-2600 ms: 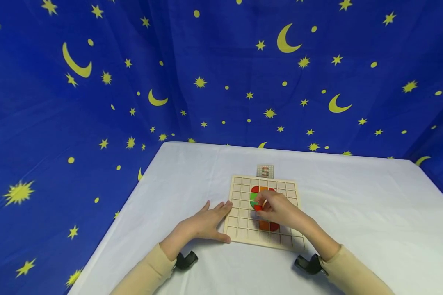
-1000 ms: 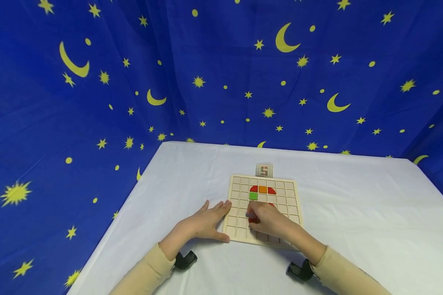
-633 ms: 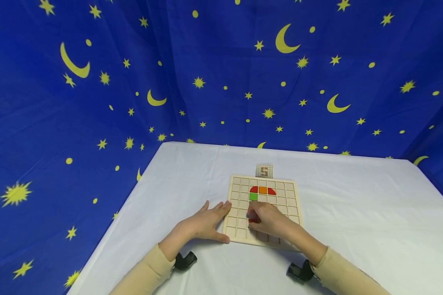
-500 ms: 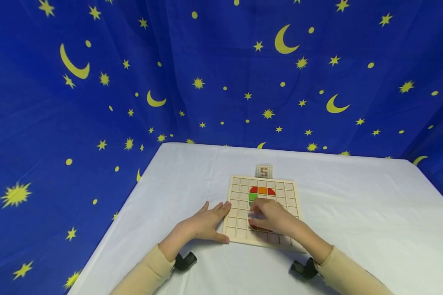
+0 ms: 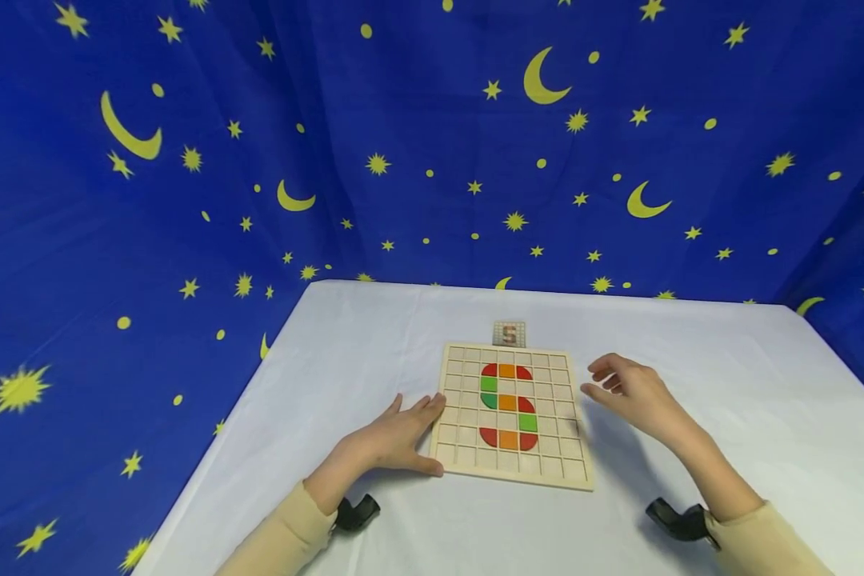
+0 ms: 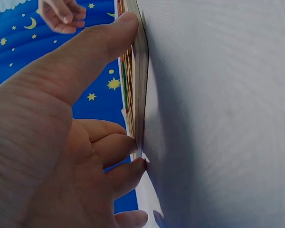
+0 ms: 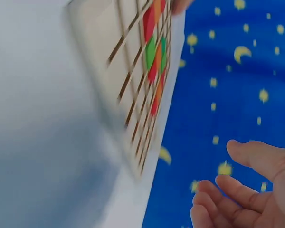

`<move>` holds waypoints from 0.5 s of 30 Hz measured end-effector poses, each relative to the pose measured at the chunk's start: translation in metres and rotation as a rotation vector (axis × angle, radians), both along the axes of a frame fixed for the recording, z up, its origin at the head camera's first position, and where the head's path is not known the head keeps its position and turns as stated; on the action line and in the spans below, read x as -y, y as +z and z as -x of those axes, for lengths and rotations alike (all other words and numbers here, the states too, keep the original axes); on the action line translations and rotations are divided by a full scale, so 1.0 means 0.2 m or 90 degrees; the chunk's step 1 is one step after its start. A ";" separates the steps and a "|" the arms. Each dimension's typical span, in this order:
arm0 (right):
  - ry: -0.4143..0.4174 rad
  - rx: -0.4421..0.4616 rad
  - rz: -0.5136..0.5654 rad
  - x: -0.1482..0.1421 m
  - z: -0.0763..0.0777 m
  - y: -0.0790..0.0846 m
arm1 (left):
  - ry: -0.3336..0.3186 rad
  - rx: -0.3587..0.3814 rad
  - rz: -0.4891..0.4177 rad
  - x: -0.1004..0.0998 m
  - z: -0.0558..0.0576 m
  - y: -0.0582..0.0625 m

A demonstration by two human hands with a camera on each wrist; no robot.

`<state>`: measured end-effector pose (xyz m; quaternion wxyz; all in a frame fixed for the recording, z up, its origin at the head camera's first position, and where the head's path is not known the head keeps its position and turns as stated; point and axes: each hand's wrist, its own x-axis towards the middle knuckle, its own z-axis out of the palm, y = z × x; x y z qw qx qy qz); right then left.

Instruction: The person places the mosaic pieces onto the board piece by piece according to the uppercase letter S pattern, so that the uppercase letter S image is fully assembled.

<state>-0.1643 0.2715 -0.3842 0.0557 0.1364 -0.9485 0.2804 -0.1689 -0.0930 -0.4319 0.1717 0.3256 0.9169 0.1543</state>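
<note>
A wooden grid board (image 5: 558,460) lies on the table, with coloured tiles forming an S in its cells. Red rounded corner tiles (image 5: 529,441) and orange squares (image 5: 507,439) make up the bars; light green squares (image 5: 528,422) and a darker green rounded tile (image 5: 489,400) form the sides. My left hand (image 5: 399,444) touches the board's left edge, fingers spread; in the left wrist view the thumb (image 6: 118,33) and fingertips meet that edge. To the right of the board hovers my right hand (image 5: 641,400), fingers loosely bent with nothing between them.
Behind the board's far edge lies a small card (image 5: 510,334) printed with an S on a grid. A white cloth (image 5: 374,336) covers the table. Blue curtains (image 5: 432,120) with yellow stars and moons hang around the far and left sides.
My right hand has lifted off the lower tiles and moved right, away from the board, uncovering the whole S. The left hand has stayed at the board's edge.
</note>
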 end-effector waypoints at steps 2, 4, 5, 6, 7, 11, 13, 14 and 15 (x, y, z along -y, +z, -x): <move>-0.023 0.001 0.001 -0.06 -0.02 -0.01 | 0.000 -0.001 -0.001 0.01 0.00 0.00; -0.041 0.007 0.000 -0.11 -0.03 -0.03 | -0.001 -0.001 -0.002 0.02 0.00 0.00; -0.045 0.014 0.001 -0.12 -0.04 -0.04 | -0.001 -0.002 -0.004 0.02 0.00 0.00; -0.047 0.022 0.003 -0.13 -0.04 -0.05 | -0.001 -0.002 -0.005 0.02 0.00 0.00; -0.045 0.032 0.004 -0.13 -0.04 -0.06 | -0.001 -0.001 -0.007 0.03 0.00 -0.01; -0.037 0.064 0.015 -0.11 -0.05 -0.09 | -0.001 -0.002 -0.012 0.03 0.00 -0.01; -0.034 0.071 0.019 -0.10 -0.06 -0.10 | -0.002 -0.003 -0.013 0.03 0.00 -0.01; -0.033 0.072 0.019 -0.09 -0.06 -0.11 | -0.003 -0.004 -0.013 0.03 0.00 -0.01; -0.032 0.071 0.018 -0.09 -0.05 -0.11 | -0.005 -0.004 -0.014 0.03 0.00 -0.01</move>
